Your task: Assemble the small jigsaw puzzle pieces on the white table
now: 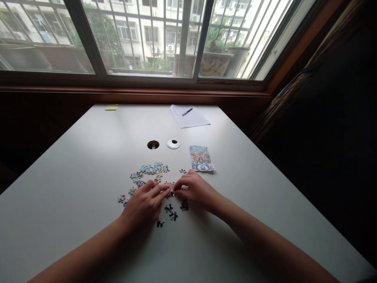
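Observation:
My left hand (147,201) rests over the table with its fingers stretched out, their tips on a small group of joined jigsaw pieces (171,191). From the right, my right hand (194,186) pinches thumb and forefinger at the edge of that same group, on a jigsaw piece mostly hidden by the fingertips. Loose light-blue and multicoloured pieces (153,168) spread in an arc beyond my left hand. Darker pieces (171,211) lie nearer to me, between the wrists. One more small piece (183,171) sits just past my right hand.
A colourful picture sheet (202,158) lies beyond my right hand. Farther off are a round cable hole (153,145), its metal cover (173,144), and paper (188,118) with a pen (187,112). Yellow sticky notes (112,107) lie at the white table's (73,165) far edge, below a barred window.

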Tool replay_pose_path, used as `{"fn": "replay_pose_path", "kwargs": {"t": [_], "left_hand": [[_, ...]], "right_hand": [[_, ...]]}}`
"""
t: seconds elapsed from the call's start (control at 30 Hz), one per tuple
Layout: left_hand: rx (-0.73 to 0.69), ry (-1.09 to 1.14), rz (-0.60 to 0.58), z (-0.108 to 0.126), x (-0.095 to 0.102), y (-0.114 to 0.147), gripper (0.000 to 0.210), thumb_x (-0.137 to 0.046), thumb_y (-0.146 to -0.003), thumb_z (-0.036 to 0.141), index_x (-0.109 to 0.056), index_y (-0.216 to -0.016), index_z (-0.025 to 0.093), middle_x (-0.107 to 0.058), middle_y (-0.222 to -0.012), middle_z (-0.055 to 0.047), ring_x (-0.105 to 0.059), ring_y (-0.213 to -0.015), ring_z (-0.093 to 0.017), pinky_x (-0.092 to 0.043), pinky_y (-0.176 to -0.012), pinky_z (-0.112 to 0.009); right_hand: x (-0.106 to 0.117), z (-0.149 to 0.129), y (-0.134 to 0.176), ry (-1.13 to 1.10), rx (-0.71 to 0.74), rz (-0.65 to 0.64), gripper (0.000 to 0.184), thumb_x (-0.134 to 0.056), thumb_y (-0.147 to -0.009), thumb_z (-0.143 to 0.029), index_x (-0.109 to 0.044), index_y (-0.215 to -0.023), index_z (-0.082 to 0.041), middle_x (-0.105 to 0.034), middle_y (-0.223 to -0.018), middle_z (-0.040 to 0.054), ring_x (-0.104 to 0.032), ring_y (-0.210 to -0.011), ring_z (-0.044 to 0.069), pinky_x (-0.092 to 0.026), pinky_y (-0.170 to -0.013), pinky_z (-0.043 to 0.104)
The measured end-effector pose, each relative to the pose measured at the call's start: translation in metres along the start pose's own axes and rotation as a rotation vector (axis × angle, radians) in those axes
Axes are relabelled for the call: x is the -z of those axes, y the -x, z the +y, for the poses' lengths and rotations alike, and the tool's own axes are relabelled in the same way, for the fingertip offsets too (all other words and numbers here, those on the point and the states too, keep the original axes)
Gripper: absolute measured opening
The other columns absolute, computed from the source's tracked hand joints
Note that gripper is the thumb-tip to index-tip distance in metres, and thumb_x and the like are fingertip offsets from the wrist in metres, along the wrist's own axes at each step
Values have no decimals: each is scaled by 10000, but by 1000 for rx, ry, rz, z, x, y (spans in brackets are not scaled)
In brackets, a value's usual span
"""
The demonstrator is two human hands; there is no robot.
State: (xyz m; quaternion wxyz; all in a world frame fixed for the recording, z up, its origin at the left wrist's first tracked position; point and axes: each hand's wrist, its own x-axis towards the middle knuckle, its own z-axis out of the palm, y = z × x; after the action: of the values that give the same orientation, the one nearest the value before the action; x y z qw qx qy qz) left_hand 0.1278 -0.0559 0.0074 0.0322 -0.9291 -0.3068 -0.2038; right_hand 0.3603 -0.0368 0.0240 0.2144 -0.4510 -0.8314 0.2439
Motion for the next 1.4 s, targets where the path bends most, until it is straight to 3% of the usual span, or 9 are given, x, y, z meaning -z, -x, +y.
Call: {"fn": "replay_pose_path", "kwargs": {"t": [0.4,1.07,1.4], "left_hand": [[10,-6,-12,0,1,0,380,-579,-921,137,-619,-1299,157,-649,-1313,-62,-534,-976,-234,-528,-903,-410],[10,-3,6,1,1,0,399,-574,-909,125,-615,-1305,158,-663,-1282,-80,-557,-952,-226,-532,-886,-406],[2,21,17,0,2,2,401,-568,-917,111,-620,-1300,216,-656,-1318,-25,-542,-928,-219,-534,-868,-402]], "right_hand": [[0,-3,3,72,20,39,25,-757,-853,-243,-761,-877,-249,-738,-859,8,-535,-852,199,-405,-837,330],[2,-6,6,175,46,22,125,-811,-809,-292,-754,-914,-257,-695,-899,28,-535,-875,207,-397,-816,331],[1,1,5,160,78,15,56,-775,-836,-253,-760,-889,-264,-706,-868,12,-541,-852,199,-391,-814,325]]}}
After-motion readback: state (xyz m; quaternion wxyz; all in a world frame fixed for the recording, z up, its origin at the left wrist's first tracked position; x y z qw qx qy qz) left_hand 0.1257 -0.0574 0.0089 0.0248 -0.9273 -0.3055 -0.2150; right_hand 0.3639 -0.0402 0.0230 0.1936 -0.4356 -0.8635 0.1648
